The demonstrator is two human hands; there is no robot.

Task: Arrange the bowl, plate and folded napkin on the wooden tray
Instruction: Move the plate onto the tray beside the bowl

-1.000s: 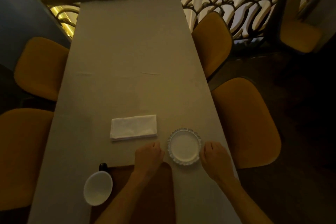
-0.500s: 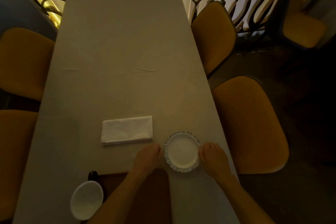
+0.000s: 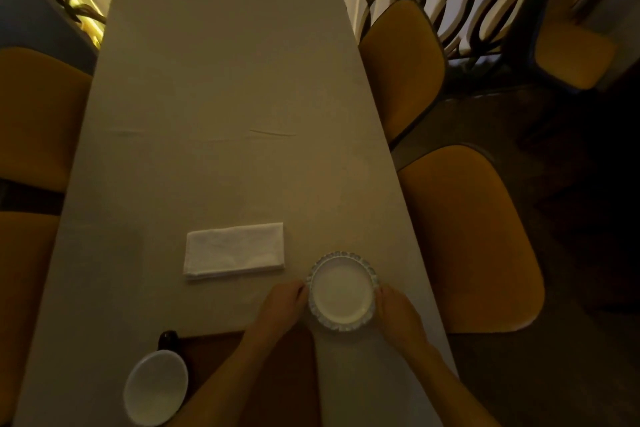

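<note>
Item one: a small round white plate with a scalloped, patterned rim (image 3: 342, 291), resting on the long grey cloth-covered tabletop (image 3: 225, 97) near its right edge, just beyond the far right corner of the tray. I see my left hand (image 3: 284, 302) curled against the plate's left rim and my right hand (image 3: 398, 310) curled against its right rim, fingers bent and close together on each side; whether the plate is gripped or only touched I cannot tell in this dim light. Item two: a white folded rectangular napkin (image 3: 235, 250), lying flat on the tabletop to the left of the plate and a little farther away, apart from both hands. Item three: a dark brown wooden tray (image 3: 277, 374) at the near edge, partly covered by my left forearm. Item four: a plain round white bowl (image 3: 156, 386), upright over the tray's left side, its rim overlapping the tray edge. A small dark object (image 3: 168, 340) sits just behind the bowl; I cannot identify it. Mustard-yellow padded chairs (image 3: 464, 236) stand along both sides of the tabletop.
</note>
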